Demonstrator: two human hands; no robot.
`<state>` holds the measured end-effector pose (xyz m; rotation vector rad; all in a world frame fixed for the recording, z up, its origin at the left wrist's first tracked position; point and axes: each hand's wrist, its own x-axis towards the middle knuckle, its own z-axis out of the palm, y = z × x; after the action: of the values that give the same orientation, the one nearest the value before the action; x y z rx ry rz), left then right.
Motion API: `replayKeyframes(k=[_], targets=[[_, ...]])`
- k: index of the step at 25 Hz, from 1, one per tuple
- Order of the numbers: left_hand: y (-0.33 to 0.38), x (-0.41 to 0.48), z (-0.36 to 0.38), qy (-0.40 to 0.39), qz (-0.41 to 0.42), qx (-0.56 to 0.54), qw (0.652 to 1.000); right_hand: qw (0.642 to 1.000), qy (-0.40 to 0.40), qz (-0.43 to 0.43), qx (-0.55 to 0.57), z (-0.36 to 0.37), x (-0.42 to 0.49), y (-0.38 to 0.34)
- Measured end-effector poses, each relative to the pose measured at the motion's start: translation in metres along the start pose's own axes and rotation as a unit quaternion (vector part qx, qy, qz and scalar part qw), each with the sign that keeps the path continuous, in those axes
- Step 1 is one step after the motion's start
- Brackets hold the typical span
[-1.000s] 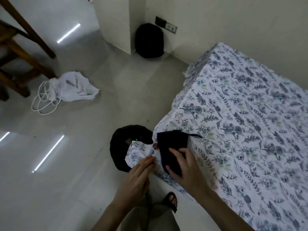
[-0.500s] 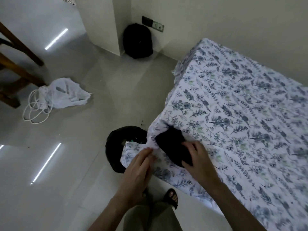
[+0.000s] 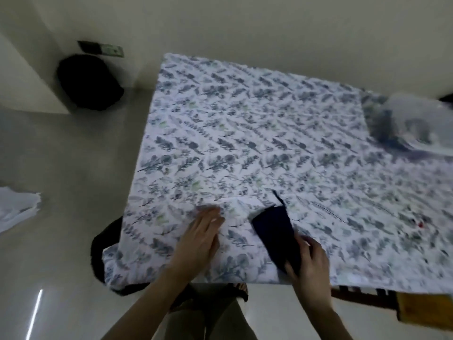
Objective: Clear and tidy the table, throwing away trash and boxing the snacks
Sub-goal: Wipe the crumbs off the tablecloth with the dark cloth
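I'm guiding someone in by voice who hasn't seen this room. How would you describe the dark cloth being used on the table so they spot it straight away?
Find the table under the leaf-print tablecloth. At its near edge, in front of the person, the right hand presses a dark cloth onto the fabric, right of the flat left hand. It is the only solid navy patch on the pale pattern, with a loose thread trailing from its far corner.

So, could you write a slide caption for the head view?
Right hand holds a dark cloth on the floral tablecloth; left hand rests flat beside it.
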<state>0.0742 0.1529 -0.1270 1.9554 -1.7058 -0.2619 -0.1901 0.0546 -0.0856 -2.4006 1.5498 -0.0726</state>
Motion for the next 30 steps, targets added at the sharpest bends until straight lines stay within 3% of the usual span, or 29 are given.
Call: replayKeyframes(k=[5,10,18,22,25,30], targets=[[0.033,0.052,0.035,-0.081,0.048,0.027,0.995,0.974,0.001,-0.222,-0.042,0.006,0.029,-0.007],[0.055,0.085,0.042,-0.102,0.03,0.043,0.993,0.949,-0.04,-0.309,-0.037,0.012,0.063,0.031],[0.18,0.18,0.128,-0.115,0.067,0.02,0.991,0.973,-0.018,-0.228,-0.022,-0.037,0.083,0.198],[0.244,0.22,0.181,-0.139,0.099,0.005,0.985,0.981,0.044,-0.183,-0.037,-0.064,0.05,0.304],[0.271,0.245,0.204,-0.146,0.125,0.006,0.981,0.984,0.082,-0.16,-0.003,-0.07,0.028,0.331],[0.259,0.268,0.209,-0.128,0.109,0.052,0.984,0.988,0.155,0.001,0.01,-0.086,0.006,0.389]])
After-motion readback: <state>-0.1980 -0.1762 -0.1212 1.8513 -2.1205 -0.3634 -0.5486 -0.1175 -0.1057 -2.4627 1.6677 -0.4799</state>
